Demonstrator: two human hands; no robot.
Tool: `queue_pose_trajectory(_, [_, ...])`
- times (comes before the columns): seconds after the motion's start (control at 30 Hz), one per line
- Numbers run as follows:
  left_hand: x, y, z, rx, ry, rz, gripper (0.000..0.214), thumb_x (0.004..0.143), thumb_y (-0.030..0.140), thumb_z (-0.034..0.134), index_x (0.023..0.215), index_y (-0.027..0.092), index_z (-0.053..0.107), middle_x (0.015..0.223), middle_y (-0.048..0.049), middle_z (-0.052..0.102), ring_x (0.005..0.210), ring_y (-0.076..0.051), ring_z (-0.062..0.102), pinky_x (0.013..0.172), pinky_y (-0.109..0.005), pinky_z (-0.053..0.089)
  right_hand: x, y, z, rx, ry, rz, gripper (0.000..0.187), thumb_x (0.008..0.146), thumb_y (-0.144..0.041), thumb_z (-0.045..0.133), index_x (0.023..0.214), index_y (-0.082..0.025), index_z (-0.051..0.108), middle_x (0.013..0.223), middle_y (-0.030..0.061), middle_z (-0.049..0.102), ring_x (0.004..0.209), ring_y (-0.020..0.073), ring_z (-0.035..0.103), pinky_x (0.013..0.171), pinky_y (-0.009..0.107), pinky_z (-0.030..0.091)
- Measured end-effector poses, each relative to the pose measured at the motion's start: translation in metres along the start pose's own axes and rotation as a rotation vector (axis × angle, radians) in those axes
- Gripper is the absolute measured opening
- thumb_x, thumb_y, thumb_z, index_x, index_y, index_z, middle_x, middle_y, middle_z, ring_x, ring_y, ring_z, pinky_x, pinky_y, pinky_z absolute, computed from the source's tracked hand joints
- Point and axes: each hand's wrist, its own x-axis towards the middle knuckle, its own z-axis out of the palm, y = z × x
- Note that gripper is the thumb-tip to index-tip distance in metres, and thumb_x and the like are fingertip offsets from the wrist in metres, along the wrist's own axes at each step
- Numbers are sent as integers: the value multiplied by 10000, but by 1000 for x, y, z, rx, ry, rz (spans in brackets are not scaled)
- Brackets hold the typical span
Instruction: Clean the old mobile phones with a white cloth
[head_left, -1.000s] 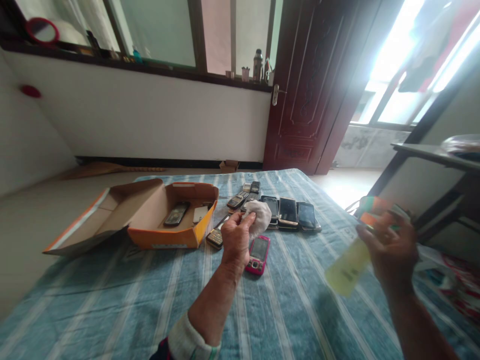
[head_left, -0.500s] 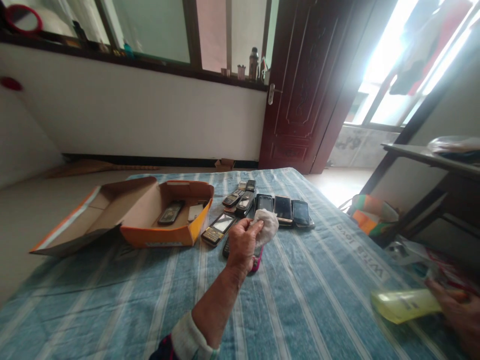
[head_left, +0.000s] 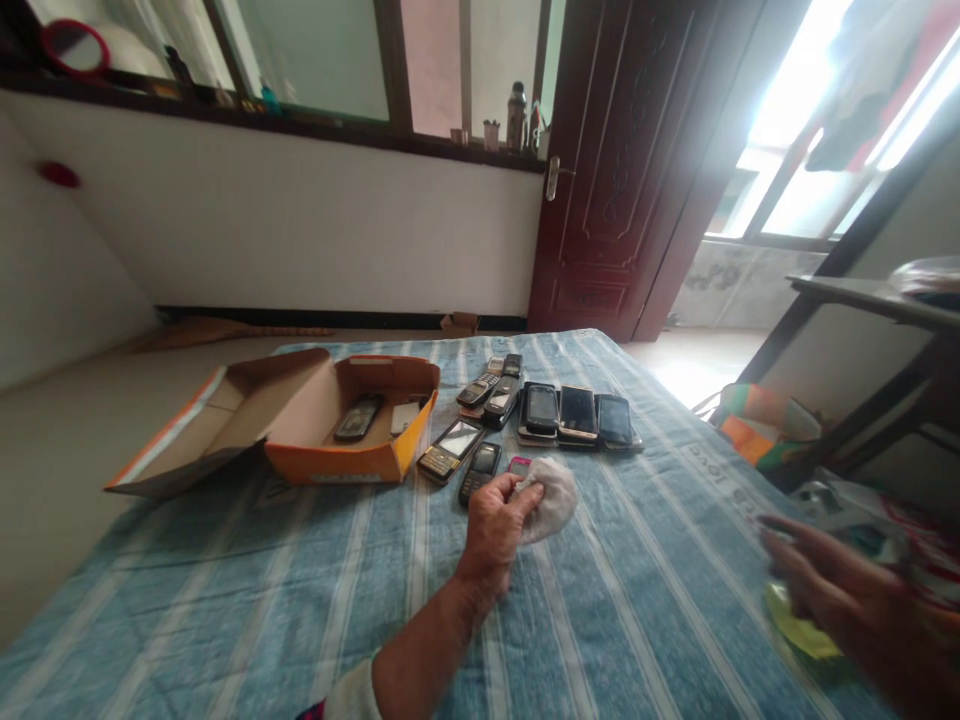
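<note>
My left hand [head_left: 499, 525] pinches a crumpled white cloth [head_left: 551, 500] between thumb and fingers. The cloth overlaps a pink-edged phone [head_left: 519, 466], mostly hidden beneath it. Just beyond lie a dark keypad phone [head_left: 480, 472] and a phone with gold keys [head_left: 451, 450]. Three touchscreen phones, among them a gold-rimmed one [head_left: 577, 415], sit in a row on further flat devices. At the right edge, my right hand [head_left: 847, 590] is blurred, fingers stretched leftward, with nothing visible in them. It is above a translucent yellow object [head_left: 802, 625], partly hidden by the hand.
An open orange cardboard box [head_left: 337, 468] with phones inside stands on the left of the blue striped cloth-covered surface [head_left: 322, 580]. Several phones [head_left: 502, 400] are piled at the back. A dark shelf [head_left: 870, 300] and a colourful bag [head_left: 772, 420] are at the right.
My left hand has drawn the white cloth nearer, uncovering the touchscreen phones. My right hand has moved up and left, over the yellow object. The view has shifted slightly.
</note>
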Motion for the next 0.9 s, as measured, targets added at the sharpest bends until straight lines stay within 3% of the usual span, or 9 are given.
queue_pose_trajectory(0.07, [-7, -4, 1, 7, -30, -11, 269, 587, 313, 790, 715, 121, 652, 622, -7, 647, 536, -108, 577, 513, -200, 468, -5, -37, 42, 339, -436, 57, 603, 717, -623, 646, 1121, -175, 660, 681, 34, 651, 489, 169, 567, 442, 288, 449])
queue_pose_trajectory(0.13, [-12, -7, 2, 15, -55, -15, 288, 594, 332, 798, 729, 122, 653, 634, -10, 652, 547, -112, 583, 518, -204, 471, -7, -67, 81, 611, -755, 70, 601, 717, -562, 704, 1182, -188, 626, 922, 84, 680, 597, 174, 623, 447, 261, 457])
queue_pose_trajectory(0.2, [-16, -10, 2, 12, -67, -24, 314, 597, 357, 806, 740, 126, 650, 622, -5, 646, 531, -115, 580, 503, -208, 468, -7, -85, 112, 820, -1025, 11, 551, 728, -495, 733, 1176, -191, 631, 985, 98, 667, 718, 194, 651, 471, 237, 472])
queue_pose_trajectory(0.27, [-17, -12, 1, -5, -82, -47, 351, 593, 400, 811, 748, 132, 645, 591, 4, 632, 472, -117, 558, 453, -222, 455, -6, -91, 135, 957, -1159, -28, 482, 709, -456, 769, 1081, -166, 672, 891, 82, 669, 715, 179, 641, 485, 218, 478])
queue_pose_trajectory(0.33, [-16, -12, -1, -30, -86, -67, 387, 580, 437, 816, 751, 137, 641, 562, 12, 620, 419, -114, 528, 407, -228, 434, -4, -90, 153, 1040, -1217, 4, 473, 682, -443, 800, 1040, -159, 681, 808, 60, 670, 649, 159, 631, 488, 215, 480])
queue_pose_trajectory(0.47, [-12, -11, -3, -118, -74, -83, 401, 551, 428, 849, 727, 131, 644, 554, 17, 617, 451, -93, 528, 433, -195, 423, 0, -89, 171, 1086, -1168, 38, 397, 676, -394, 820, 963, -145, 703, 739, 29, 663, 583, 118, 583, 485, 193, 439])
queue_pose_trajectory(0.67, [-7, -10, -6, -187, -127, -64, 388, 564, 413, 866, 715, 112, 673, 590, 13, 612, 506, -70, 521, 507, -186, 436, 11, -102, 181, 1141, -1106, 66, 312, 669, -328, 824, 907, -145, 738, 740, 25, 686, 609, 131, 585, 598, 250, 455])
queue_pose_trajectory(0.9, [-5, -2, -11, -193, -184, -91, 396, 545, 312, 886, 843, 116, 714, 753, -33, 679, 628, -124, 611, 612, -244, 505, 7, -104, 192, 1286, -1014, 113, 264, 665, -299, 818, 878, -161, 741, 788, 36, 711, 654, 152, 609, 629, 256, 449])
